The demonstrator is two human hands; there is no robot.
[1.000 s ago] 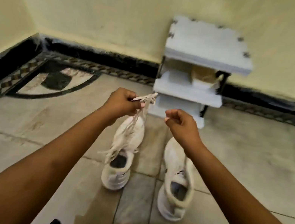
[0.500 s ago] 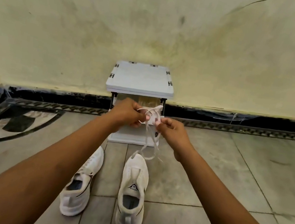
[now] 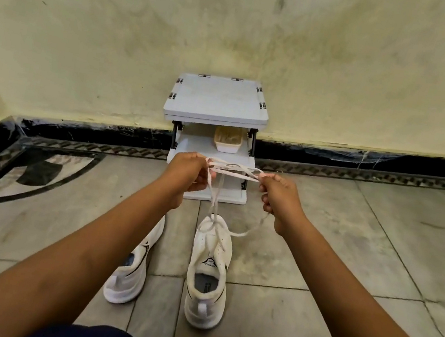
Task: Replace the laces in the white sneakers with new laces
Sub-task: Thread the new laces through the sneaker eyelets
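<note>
the left sneaker point(image 3: 134, 271) lies on the floor point(image 3: 318, 259), half hidden under the forearm point(image 3: 113, 238). at 12 o'clock of it the left hand point(image 3: 189, 173) is closed, pinching one end of the lace point(image 3: 233, 170). the lace runs taut toward 3 o'clock, several strands side by side, with a length dropping at 6 o'clock to the toe of the right sneaker point(image 3: 200, 253), which stands upright. the right hand point(image 3: 278, 199) is curled on the other end, with a loose tail looping below it.

risk: the strands could twist into a knot as they are drawn apart. if the drop is threaded in an eyelet, which i cannot tell, a tug could tip the sneaker.

the tongue point(image 3: 210, 262) has a logo and a word, and the insole point(image 3: 204, 287) a print. all are too small to read.
</note>
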